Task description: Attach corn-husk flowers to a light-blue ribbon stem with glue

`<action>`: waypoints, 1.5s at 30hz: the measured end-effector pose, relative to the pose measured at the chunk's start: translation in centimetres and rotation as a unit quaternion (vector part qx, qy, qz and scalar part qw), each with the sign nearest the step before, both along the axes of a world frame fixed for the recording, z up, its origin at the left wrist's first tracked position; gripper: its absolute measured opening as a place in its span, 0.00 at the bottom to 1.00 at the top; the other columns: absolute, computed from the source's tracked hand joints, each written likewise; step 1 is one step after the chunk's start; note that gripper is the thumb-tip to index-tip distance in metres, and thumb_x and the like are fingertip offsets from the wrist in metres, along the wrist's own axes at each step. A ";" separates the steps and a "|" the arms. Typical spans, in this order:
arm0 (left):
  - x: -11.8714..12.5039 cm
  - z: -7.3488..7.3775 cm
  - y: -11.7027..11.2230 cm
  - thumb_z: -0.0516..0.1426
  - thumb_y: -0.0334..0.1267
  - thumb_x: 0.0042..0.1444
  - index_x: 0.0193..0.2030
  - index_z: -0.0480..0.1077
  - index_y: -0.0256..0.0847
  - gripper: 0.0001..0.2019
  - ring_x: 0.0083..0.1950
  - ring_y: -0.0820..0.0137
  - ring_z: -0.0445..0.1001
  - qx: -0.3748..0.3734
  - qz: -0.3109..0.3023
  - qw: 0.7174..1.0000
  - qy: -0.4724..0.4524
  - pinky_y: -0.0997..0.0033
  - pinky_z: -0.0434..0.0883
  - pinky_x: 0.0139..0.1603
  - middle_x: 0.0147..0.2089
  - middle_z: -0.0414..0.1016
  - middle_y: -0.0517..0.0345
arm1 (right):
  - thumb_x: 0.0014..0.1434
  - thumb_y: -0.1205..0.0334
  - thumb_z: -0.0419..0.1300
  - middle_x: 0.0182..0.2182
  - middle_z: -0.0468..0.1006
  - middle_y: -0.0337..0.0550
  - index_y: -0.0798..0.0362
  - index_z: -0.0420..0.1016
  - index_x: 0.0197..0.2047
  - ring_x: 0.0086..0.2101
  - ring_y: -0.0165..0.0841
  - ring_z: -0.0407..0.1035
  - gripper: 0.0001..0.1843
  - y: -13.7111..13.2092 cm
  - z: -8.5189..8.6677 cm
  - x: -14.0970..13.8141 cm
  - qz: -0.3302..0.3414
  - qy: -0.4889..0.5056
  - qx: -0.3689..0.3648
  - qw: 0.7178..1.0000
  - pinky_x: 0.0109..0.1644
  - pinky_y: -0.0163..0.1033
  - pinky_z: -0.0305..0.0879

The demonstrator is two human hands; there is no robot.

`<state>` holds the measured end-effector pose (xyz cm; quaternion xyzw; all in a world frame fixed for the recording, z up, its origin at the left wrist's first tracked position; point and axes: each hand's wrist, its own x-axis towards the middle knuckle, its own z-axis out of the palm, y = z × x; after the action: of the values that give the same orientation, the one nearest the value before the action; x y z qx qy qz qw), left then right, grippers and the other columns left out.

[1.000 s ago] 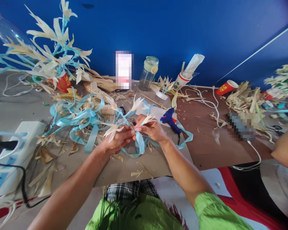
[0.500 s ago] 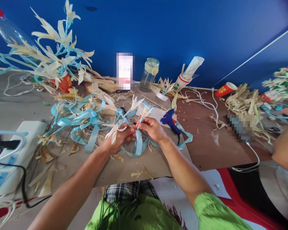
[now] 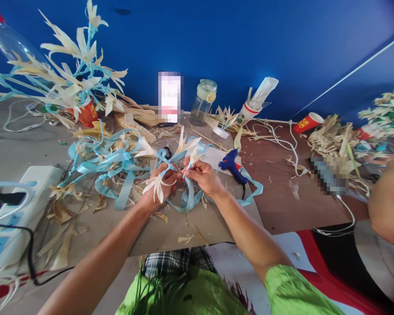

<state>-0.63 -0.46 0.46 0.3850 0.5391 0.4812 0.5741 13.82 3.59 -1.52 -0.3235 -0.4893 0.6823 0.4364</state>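
Observation:
My left hand is closed around a branch of corn-husk flowers, its stems wrapped in blue ribbon. Pinched in my right hand is the stem of a single husk flower, held against the branch. The fingertips of both hands almost meet where the stems join. From there a loose loop of light blue ribbon hangs down to the table. More blue ribbon lies tangled to the left of my hands. A blue glue gun rests just to their right.
A finished-looking husk-flower bunch stands back left in a red cup. Along the wall are a phone, a bottle and a white cup. A power strip sits left; another person's arm shows at right.
The branch in my left hand has turned, its flowers tilting lower and leftward. My right hand has tipped the single flower and shifted slightly left with it.

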 end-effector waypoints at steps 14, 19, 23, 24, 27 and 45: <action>-1.0 -1.3 0.4 0.62 0.40 0.44 0.34 0.65 0.40 0.12 0.19 0.77 0.61 0.021 -0.031 0.999 -0.040 0.76 0.57 0.20 0.22 0.69 0.65 | 0.38 0.59 0.73 0.21 0.73 0.34 0.57 0.74 0.26 0.20 0.21 0.62 0.15 0.7 1.6 2.0 0.140 -0.034 -0.210 0.967 0.23 0.29 0.59; -1.1 -1.5 0.1 0.64 0.42 0.45 0.36 0.64 0.39 0.15 0.19 0.79 0.61 -0.028 -0.120 0.983 -0.138 0.77 0.56 0.20 0.24 0.72 0.61 | 0.39 0.60 0.73 0.20 0.71 0.33 0.57 0.73 0.24 0.20 0.20 0.60 0.14 0.8 2.0 2.6 0.120 -0.021 -0.159 0.980 0.22 0.27 0.54; -0.9 -1.0 -0.2 0.67 0.39 0.41 0.35 0.66 0.38 0.17 0.24 0.76 0.66 -0.049 -0.115 0.972 -0.200 0.79 0.56 0.21 0.24 0.71 0.61 | 0.39 0.60 0.73 0.22 0.71 0.34 0.56 0.73 0.23 0.21 0.21 0.61 0.13 0.9 2.0 2.9 0.142 0.000 -0.140 0.980 0.23 0.29 0.54; -0.9 -0.9 -0.2 0.67 0.38 0.40 0.35 0.66 0.38 0.17 0.25 0.76 0.67 -0.051 -0.114 0.970 -0.209 0.79 0.57 0.21 0.24 0.71 0.61 | 0.39 0.60 0.73 0.22 0.71 0.34 0.56 0.73 0.24 0.22 0.22 0.61 0.13 0.9 1.9 2.9 0.146 0.002 -0.132 0.980 0.24 0.29 0.55; -1.0 -0.7 -0.2 0.68 0.37 0.40 0.35 0.68 0.37 0.16 0.28 0.75 0.69 -0.048 -0.125 0.965 -0.226 0.79 0.59 0.22 0.26 0.70 0.61 | 0.40 0.59 0.73 0.23 0.71 0.35 0.56 0.75 0.25 0.23 0.22 0.61 0.13 1.0 1.6 3.1 0.147 0.002 -0.102 0.984 0.27 0.30 0.57; -1.2 -1.8 0.0 0.65 0.39 0.43 0.31 0.71 0.37 0.11 0.27 0.75 0.66 -0.047 -0.168 0.977 -0.119 0.76 0.61 0.29 0.26 0.71 0.59 | 0.39 0.58 0.73 0.28 0.75 0.39 0.54 0.78 0.25 0.27 0.25 0.65 0.12 1.1 1.5 3.3 0.116 -0.042 -0.023 0.992 0.31 0.32 0.60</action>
<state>-1.83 -0.43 -1.31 0.3827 0.4162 0.3945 0.7244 17.11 4.70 -0.06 -0.3033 -0.5256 0.7252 0.3253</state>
